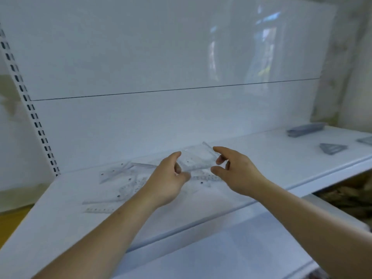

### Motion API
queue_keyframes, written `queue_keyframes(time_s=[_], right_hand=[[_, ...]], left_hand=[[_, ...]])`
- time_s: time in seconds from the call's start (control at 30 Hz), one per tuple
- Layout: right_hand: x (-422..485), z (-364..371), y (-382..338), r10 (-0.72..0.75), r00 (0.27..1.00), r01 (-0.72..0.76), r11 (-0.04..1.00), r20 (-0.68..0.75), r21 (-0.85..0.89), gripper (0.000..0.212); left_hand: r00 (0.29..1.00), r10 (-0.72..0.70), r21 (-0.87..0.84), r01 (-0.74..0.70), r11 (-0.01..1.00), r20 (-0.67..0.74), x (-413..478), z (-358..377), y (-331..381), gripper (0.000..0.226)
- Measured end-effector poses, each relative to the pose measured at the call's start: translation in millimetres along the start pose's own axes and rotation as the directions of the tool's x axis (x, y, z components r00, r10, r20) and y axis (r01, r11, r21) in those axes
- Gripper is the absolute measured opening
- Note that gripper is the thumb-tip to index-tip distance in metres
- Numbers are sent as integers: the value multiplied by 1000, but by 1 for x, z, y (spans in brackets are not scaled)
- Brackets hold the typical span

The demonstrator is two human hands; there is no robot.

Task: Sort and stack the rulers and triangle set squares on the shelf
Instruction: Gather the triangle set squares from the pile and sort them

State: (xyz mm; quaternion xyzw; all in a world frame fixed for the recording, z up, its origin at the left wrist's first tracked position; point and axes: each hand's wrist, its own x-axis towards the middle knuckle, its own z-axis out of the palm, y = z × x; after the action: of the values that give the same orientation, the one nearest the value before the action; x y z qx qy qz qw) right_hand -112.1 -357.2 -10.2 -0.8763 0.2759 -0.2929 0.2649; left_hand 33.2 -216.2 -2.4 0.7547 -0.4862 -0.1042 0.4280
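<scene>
Left hand (171, 174): pinched the left end of a clear piece (198, 160).
Right hand (235, 170): fingers curled round its right end.
Clear piece: held tilted, just above the shelf (261, 158); ruler or set square, cannot tell.
Pile (120, 182): clear rulers and set squares lay scattered below and to the left.
Stacks (306, 129): 3 grey, far right.

No legible text, brand, number or sign can be made out. Graduation marks on the loose rulers (124, 190) near the left end of the shelf (261, 164) and on the raised clear plastic piece (198, 160) are too blurred to read.
</scene>
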Motion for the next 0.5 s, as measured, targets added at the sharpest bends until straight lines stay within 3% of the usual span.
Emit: queue_keyframes(time_s=[0.3, 0.5], right_hand=[[-74, -113, 87, 107, 974, -143, 973, -199, -180, 55], [-141, -221, 165, 152, 932, -244, 935, -330, -259, 57]], left_hand=[[982, 188, 6, -188, 982, -16, -2, 102, 72, 55], [965, 255, -67, -251, 966, 62, 2, 225, 161, 55]])
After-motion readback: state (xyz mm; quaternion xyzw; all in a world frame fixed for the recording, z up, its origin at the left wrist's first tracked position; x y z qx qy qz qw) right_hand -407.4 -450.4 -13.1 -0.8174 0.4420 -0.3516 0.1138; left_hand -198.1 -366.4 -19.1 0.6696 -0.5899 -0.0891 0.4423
